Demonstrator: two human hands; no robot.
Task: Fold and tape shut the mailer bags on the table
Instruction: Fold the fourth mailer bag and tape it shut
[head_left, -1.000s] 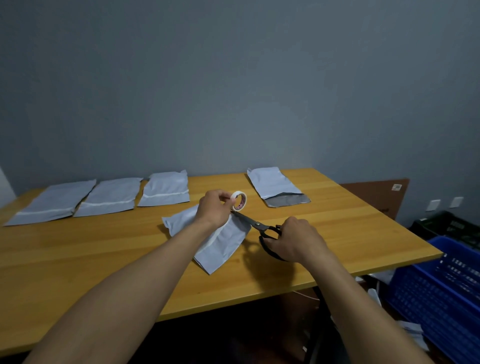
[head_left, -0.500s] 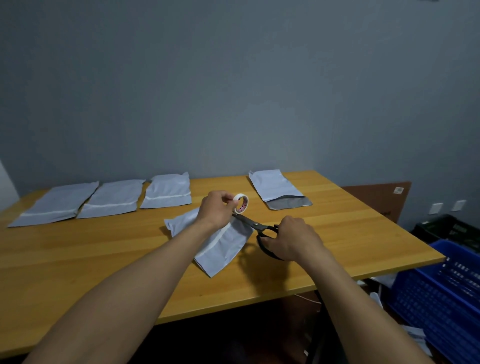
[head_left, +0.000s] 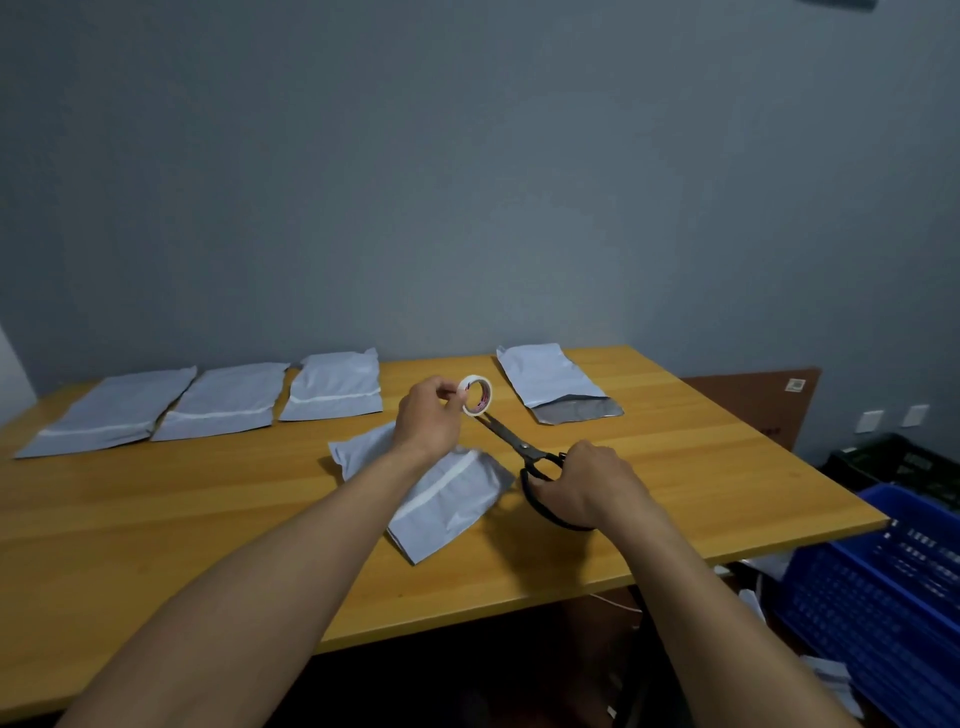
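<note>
My left hand (head_left: 428, 418) holds a small white tape roll (head_left: 477, 395) up above the middle of the wooden table (head_left: 156, 519). My right hand (head_left: 582, 486) grips the black scissors (head_left: 514, 441) by their handles; the blades point up-left and reach the roll. Under my hands lies a folded grey mailer bag (head_left: 447, 499) with a white strip across it. Three more grey bags (head_left: 223, 400) lie in a row at the back left. Another bag (head_left: 550, 382) with its dark flap open lies at the back right.
A blue plastic crate (head_left: 883, 587) stands on the floor right of the table, with a dark crate (head_left: 893, 462) behind it. A brown board (head_left: 753, 395) leans on the grey wall. Scraps of paper lie on the floor.
Both hands have lifted slightly and stay together. The scissor blades remain at the tape roll. The bags have not moved.
</note>
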